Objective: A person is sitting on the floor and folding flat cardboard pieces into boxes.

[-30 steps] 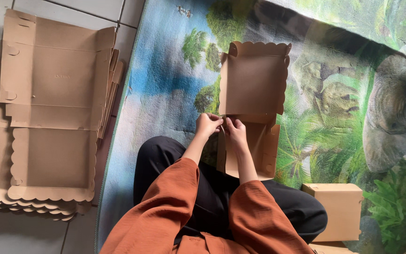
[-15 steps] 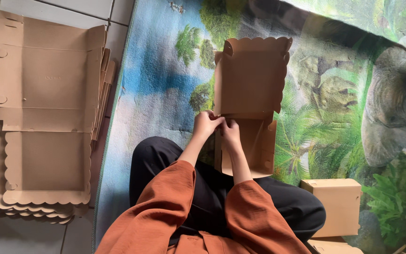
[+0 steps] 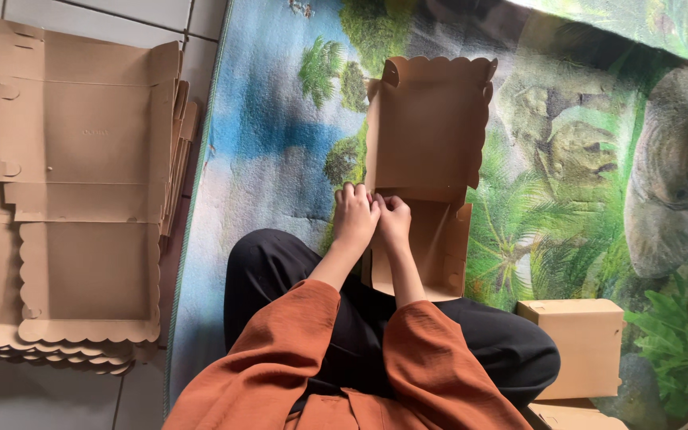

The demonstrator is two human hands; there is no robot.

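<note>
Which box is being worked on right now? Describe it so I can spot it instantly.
On the printed jungle mat, look just beyond the seated person's knees. The half-folded brown cardboard box stands there with its scalloped lid raised, left hand and right hand pinching its near-left corner. The stack of flat blanks lies unfolded; the closed box is shut.

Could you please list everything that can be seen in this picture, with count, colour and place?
half-folded box: one, brown cardboard, scalloped lid open, on the mat in front of the person, held at its left corner.
flat box blanks: a stack, count unclear, brown, on the tiled floor at left.
finished box: one closed, brown, on the mat at lower right; the edge of another shows below it.
mat: one, printed in blue and green with trees and animals, under the person.
tiled floor: pale grey, left and top left.
left hand: pinching the box's corner.
right hand: beside it, on the same corner.
sleeves: two, rust orange; black trousers.
</note>
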